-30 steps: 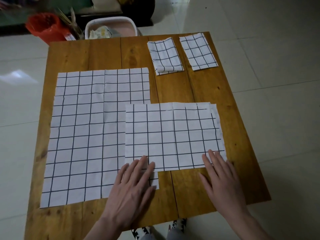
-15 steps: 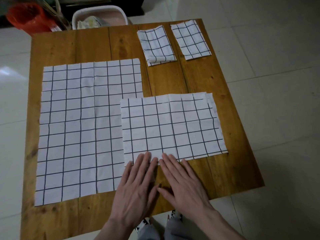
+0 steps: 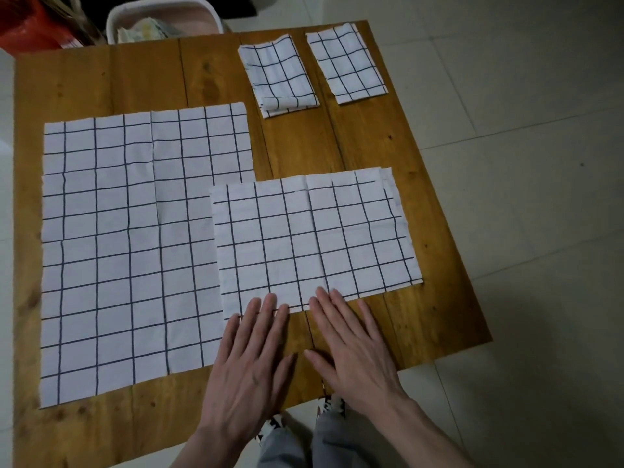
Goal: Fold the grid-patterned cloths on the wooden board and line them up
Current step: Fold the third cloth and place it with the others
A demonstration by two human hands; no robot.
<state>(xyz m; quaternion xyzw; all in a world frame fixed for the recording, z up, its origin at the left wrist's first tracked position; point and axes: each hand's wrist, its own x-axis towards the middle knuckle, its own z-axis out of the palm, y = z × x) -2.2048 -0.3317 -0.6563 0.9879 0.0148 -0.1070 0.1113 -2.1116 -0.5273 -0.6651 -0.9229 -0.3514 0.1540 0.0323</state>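
Observation:
A half-folded white cloth with a dark grid (image 3: pixel 314 238) lies on the wooden board (image 3: pixel 435 319), overlapping the right edge of a large unfolded grid cloth (image 3: pixel 135 244). My left hand (image 3: pixel 250 359) and my right hand (image 3: pixel 351 346) lie flat side by side at the folded cloth's near edge, fingertips resting on its fold, fingers together, gripping nothing. At the board's far right lie two small folded grid cloths next to each other, one on the left (image 3: pixel 278 76) and one on the right (image 3: pixel 347 64).
Behind the board stand a white basin (image 3: pixel 162 18) with items in it and a red bag (image 3: pixel 27 28) at the far left. Pale floor tiles (image 3: pixel 526 130) surround the board. My legs and shoes (image 3: pixel 304 434) show below its near edge.
My right hand slid left along the folded cloth's near edge until it lay beside my left hand. Over the last half second the hands barely moved. The view shifted slightly.

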